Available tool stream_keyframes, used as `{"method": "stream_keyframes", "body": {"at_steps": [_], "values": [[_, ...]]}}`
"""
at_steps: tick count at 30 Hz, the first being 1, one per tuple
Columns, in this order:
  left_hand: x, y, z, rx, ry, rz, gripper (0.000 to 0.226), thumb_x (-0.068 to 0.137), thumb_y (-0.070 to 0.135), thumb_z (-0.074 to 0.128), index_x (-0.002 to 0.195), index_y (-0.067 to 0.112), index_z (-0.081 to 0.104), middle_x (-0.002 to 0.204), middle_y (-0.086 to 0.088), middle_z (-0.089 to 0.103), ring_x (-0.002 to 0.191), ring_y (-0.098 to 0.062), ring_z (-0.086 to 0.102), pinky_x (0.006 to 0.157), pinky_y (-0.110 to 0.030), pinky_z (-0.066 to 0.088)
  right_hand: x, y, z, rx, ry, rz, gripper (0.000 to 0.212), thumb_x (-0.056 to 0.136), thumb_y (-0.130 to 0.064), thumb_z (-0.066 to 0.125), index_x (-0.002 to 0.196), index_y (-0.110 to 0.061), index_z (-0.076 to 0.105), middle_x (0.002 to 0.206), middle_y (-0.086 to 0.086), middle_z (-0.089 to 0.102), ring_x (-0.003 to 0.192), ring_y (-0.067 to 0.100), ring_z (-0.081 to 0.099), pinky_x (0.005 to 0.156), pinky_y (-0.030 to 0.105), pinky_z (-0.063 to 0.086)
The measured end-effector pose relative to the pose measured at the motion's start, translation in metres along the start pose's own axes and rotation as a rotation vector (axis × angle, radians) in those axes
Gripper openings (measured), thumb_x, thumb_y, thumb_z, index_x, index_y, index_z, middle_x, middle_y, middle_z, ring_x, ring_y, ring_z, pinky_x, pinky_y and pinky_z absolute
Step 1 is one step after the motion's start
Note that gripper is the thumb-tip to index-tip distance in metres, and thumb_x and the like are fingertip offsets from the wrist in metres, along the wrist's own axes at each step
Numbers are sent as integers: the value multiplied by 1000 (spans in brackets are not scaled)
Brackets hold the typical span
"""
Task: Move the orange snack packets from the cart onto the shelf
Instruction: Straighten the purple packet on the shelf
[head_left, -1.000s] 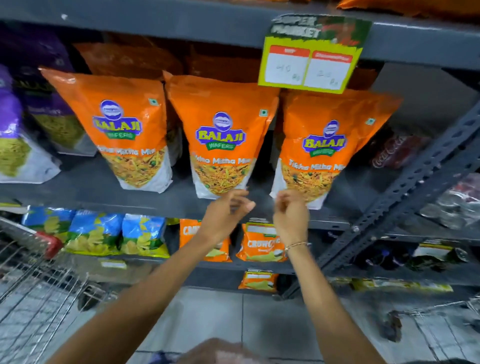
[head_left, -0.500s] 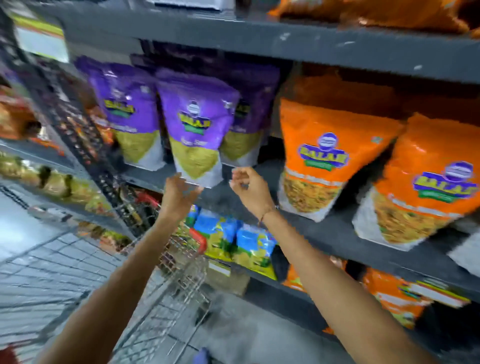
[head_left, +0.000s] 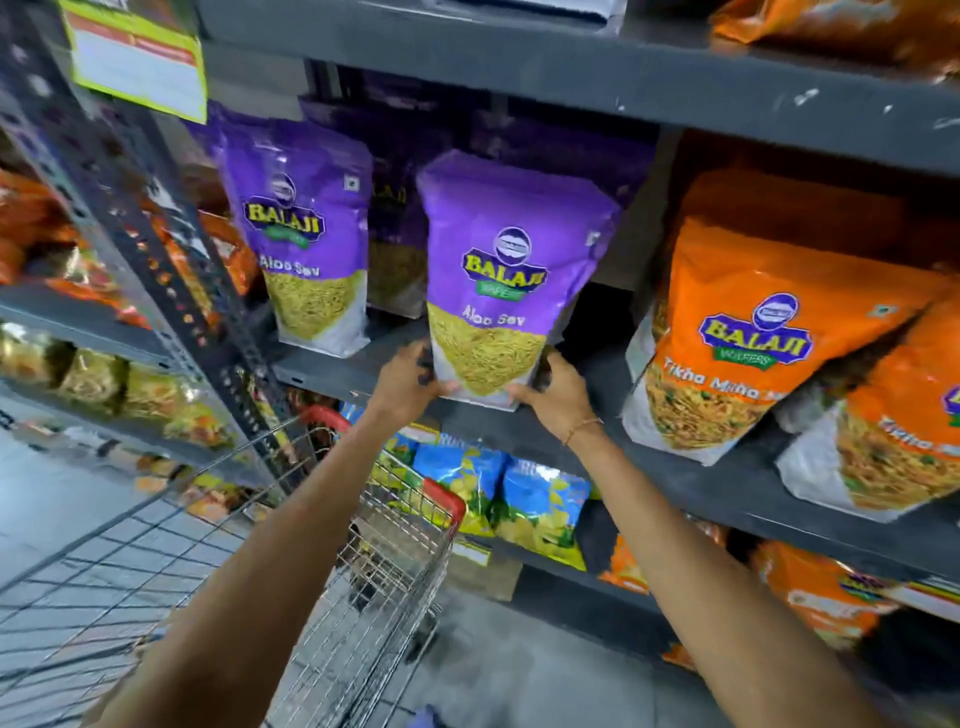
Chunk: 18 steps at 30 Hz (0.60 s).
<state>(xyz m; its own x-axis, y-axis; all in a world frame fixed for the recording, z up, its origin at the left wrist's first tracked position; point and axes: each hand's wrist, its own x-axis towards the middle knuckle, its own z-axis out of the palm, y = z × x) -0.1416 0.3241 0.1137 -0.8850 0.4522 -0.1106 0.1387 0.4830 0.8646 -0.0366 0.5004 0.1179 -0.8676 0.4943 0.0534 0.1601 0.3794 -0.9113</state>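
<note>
Two orange Balaji snack packets stand upright on the grey shelf at the right. Left of them stands a purple Aloo Sev packet, tilted slightly forward at the shelf's front. My left hand grips its lower left corner and my right hand grips its lower right corner. A second purple packet stands further left. The wire cart with a red rim sits below my left arm; I see no packets inside it.
A perforated grey upright divides this shelf bay from the one at the left. Blue and yellow packets fill the shelf below, orange ones lower right. A price label hangs top left. Grey tiled floor lies beneath.
The view swung left from the orange packets to the purple ones. Both hands, empty before, moved left and closed on the bottom corners of the middle purple packet.
</note>
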Motion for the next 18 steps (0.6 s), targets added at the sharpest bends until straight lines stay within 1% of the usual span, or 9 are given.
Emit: {"method": "stream_keyframes", "body": {"at_steps": [2,6,8,10,12,13,14,16,18], "values": [[3,-7,16,-26,-13,40,60,43,44,77,97,28,56,101,-15,69,89,-36,67,83,-50,55,-5,6,-13,37,-11,10,48,72,0,73,115,-2,52,105,6,61,100,18,58,96,39,49],[-2,8,26,-45,-3,79,71,51,43,79,113,19,54,112,-13,64,97,-30,65,87,-45,54,-10,10,-23,103,-51,35,54,77,3,67,126,-3,44,116,7,57,110,20,55,102,36,44],[-6,15,24,-30,-22,97,70,62,29,82,123,14,50,120,-13,60,101,-27,63,91,-41,52,-14,6,-24,96,-85,72,63,77,-7,69,131,-8,37,121,5,55,117,23,53,103,38,43],[-7,14,18,-66,-43,91,72,65,22,82,128,13,47,126,-12,56,101,-23,61,90,-37,52,-23,-1,-26,-48,-118,103,83,74,-19,74,138,-10,22,129,3,45,125,21,45,105,36,38],[-13,10,2,-153,100,73,75,68,17,80,132,9,42,129,-12,53,99,-20,58,86,-33,50,-38,-9,-22,-473,-117,167,81,75,-30,73,134,-2,25,132,11,41,126,28,41,105,38,35],[-16,7,-9,-186,264,80,73,71,16,78,133,8,40,129,-14,51,102,-20,55,89,-33,49,-47,-17,-16,-666,-125,147,66,78,-35,69,125,-1,38,128,16,47,121,32,45,101,39,38],[-17,3,-23,-191,441,92,72,74,17,76,134,6,37,129,-16,48,107,-22,52,94,-33,47,-54,-31,-6,-730,-152,87,49,81,-37,65,112,-2,51,119,17,56,113,32,52,94,38,43],[-16,-9,-51,-143,664,112,80,76,16,73,139,2,26,136,-21,35,122,-29,41,106,-30,37,-55,-58,28,-583,-235,-27,28,83,-34,63,91,-8,64,99,11,70,94,25,63,83,33,49],[-5,-18,-76,-28,658,50,98,70,10,77,143,-1,12,143,-25,19,132,-38,29,114,-39,28,-36,-83,67,-352,-264,-76,24,83,-30,64,98,-11,64,97,8,73,87,18,66,78,27,49]]}}
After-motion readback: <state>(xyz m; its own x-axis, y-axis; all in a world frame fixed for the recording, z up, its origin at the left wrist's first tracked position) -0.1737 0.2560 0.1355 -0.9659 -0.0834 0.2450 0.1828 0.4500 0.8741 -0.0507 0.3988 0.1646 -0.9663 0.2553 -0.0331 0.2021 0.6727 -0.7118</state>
